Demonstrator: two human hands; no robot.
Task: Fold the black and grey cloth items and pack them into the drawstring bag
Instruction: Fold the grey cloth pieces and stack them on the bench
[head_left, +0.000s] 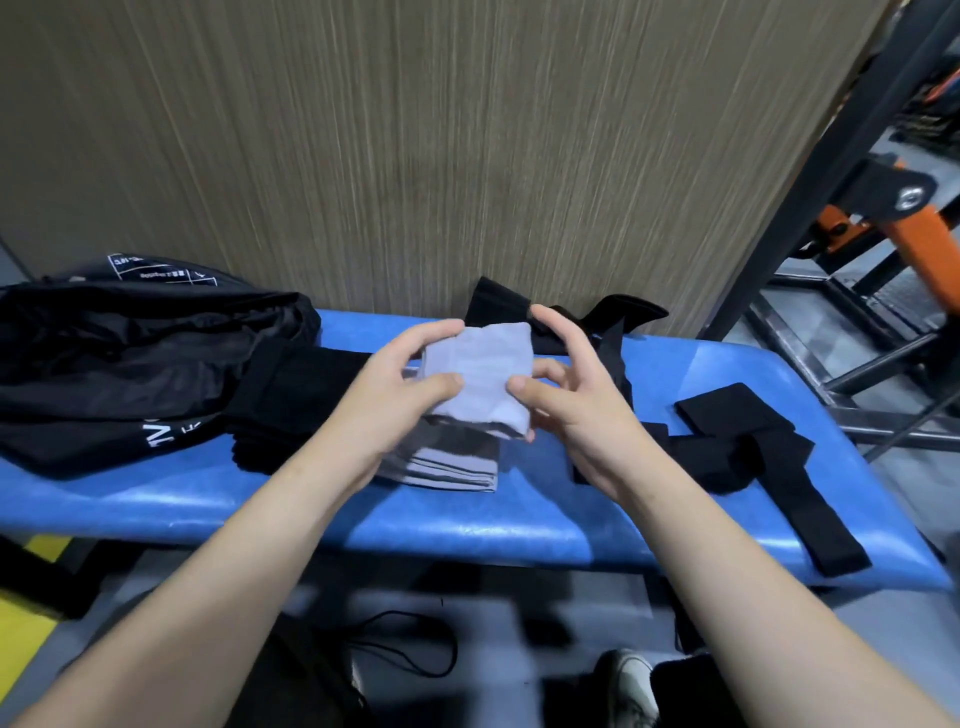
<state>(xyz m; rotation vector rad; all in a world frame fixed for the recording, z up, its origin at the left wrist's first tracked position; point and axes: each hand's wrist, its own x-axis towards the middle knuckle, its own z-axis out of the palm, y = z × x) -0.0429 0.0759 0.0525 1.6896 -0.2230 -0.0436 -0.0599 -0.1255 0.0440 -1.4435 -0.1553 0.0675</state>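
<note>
Both hands hold a folded grey cloth (475, 371) above the blue padded bench (519, 525). Left hand (400, 384) pinches its left edge, thumb on top, fingers curled behind. Right hand (566, 395) pinches the right edge with thumb; forefinger arched over the far corner. More folded grey cloth (447, 465) lies beneath. Black drawstring bag (130, 353) lies at bench left; black strap items (753, 457) at right.

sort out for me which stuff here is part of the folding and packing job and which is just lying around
Job: grey cloth held by left hand and right hand; folded grey pile; black straps; black drawstring bag.
Lying about: blue bench; orange frame; shoe.
</note>
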